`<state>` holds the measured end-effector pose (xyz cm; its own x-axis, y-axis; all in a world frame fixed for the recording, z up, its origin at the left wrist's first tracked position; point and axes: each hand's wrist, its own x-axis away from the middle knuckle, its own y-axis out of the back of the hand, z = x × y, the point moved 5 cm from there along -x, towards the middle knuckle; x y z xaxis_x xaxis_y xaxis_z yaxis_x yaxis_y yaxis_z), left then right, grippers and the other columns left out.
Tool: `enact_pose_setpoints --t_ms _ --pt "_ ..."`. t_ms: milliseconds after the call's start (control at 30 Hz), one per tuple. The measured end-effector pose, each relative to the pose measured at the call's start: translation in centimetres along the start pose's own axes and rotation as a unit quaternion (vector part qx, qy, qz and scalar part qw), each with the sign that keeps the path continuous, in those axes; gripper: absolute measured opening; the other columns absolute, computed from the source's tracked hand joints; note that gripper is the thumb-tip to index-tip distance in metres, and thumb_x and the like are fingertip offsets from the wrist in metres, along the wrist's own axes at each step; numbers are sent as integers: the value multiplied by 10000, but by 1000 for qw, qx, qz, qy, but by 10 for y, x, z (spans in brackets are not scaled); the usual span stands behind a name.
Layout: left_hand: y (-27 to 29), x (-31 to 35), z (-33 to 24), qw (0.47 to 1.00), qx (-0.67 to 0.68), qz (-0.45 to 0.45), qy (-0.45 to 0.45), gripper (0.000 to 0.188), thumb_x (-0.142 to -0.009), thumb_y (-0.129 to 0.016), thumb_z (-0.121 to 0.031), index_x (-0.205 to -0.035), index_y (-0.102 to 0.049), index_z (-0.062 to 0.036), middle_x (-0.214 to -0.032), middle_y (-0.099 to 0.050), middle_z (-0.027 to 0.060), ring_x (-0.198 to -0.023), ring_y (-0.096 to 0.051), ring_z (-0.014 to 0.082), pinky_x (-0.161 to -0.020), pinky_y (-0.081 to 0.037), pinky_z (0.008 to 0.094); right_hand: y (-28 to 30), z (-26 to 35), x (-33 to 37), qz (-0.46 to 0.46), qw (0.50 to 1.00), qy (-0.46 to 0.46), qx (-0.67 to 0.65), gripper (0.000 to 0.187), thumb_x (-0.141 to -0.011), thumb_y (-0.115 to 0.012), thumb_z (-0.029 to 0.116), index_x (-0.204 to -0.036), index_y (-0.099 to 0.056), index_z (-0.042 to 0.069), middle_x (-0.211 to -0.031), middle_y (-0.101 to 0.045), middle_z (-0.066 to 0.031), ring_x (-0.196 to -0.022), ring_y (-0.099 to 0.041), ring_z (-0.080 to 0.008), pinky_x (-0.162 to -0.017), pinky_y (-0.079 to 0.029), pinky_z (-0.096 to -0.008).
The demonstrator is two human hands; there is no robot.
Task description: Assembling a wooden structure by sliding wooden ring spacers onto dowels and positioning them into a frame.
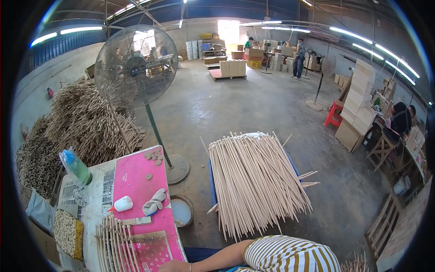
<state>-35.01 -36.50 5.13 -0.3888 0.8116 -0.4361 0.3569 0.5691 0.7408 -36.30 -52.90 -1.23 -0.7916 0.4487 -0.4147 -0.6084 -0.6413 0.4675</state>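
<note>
My right arm, in a striped sleeve, reaches left along the lower edge. The right hand (pixel 172 266) is at the near edge of the work table, partly cut off by the frame, so its fingers and anything in them are hidden. Nearest to it is a pink sheet (pixel 131 174) covering part of the table. Several wooden sticks with round ball ends (pixel 118 245) lie side by side left of the hand. Beyond them are a white glue bottle with a red tip (pixel 123 203) and a grey work glove (pixel 155 202). My left hand is out of view.
A large stack of wooden sticks (pixel 253 181) rests on a blue carrier to the right. A container of wooden balls (pixel 67 232) and a green bottle (pixel 78 170) stand at left. A bucket (pixel 182 211), a standing fan (pixel 136 65) and a stick heap (pixel 86 122) surround the table.
</note>
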Motion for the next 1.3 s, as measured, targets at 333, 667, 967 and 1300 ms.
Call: enact_pose_setpoints --t_ms 333,667,967,1300 --pt "4 1 -2 999 -8 2 46 390 -1057 -619 -166 -1413 -644 -10 -1317 -688 273 -1184 -661 466 -1018 -522 502 0 3 0 -8 1000 9 27 215 -964 -644 293 -1007 -745 108 -934 -723 -114 -878 -700 -348 -779 -555 -475" --pt "7 1 -6 998 -28 -3 59 371 -1071 -606 -192 -1382 -663 3 -1293 -693 286 -1175 -669 459 -1007 -529 485 -3 -2 1 -13 1000 4 17 260 -993 -625 330 -993 -745 99 -932 -721 -131 -873 -693 -366 -775 -551 -477" --pt "-6 11 11 992 -76 30 95 415 -1081 -602 -266 -1415 -651 -26 -1271 -697 286 -1137 -669 475 -980 -529 499 -2 -2 -1 -11 999 5 47 274 -997 -619 338 -983 -747 97 -934 -720 -129 -880 -693 -362 -779 -549 -481" --pt "4 4 -7 997 -30 1 75 410 -1078 -604 -247 -1397 -649 6 -1287 -691 287 -1148 -670 455 -985 -531 472 -8 -8 -1 -10 999 6 44 262 -992 -621 354 -976 -750 126 -943 -724 -118 -889 -696 -354 -793 -548 -481"
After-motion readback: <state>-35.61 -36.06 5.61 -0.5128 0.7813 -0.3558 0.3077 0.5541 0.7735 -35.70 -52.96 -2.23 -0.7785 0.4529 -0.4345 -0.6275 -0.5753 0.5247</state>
